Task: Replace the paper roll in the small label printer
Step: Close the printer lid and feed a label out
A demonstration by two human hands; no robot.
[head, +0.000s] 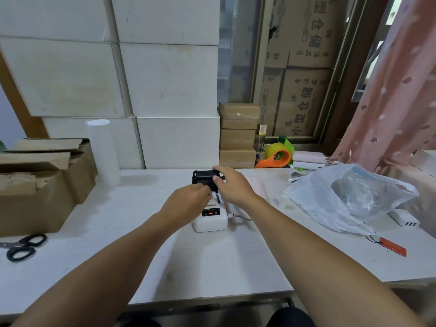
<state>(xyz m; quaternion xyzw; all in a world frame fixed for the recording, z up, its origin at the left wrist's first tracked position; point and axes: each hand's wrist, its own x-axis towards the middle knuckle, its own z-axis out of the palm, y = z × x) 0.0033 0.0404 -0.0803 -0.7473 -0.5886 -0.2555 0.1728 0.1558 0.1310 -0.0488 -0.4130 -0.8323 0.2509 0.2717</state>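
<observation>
A small white label printer (210, 222) sits mid-table with a black panel showing a red light. Its black lid (203, 177) stands raised at the back. My right hand (232, 185) rests on the lid's right end, fingers curled over its top edge. My left hand (188, 202) reaches into the open compartment below the lid, fingertips hidden inside; I cannot tell whether it holds a paper roll. A thin cable (240, 217) runs from the printer's right side.
Black scissors (22, 247) lie at the left edge beside open cardboard boxes (40, 185). A clear plastic bag (349, 197), a white power strip (404, 220) and an orange tag (392, 246) lie to the right. An orange tape dispenser (278, 156) stands behind.
</observation>
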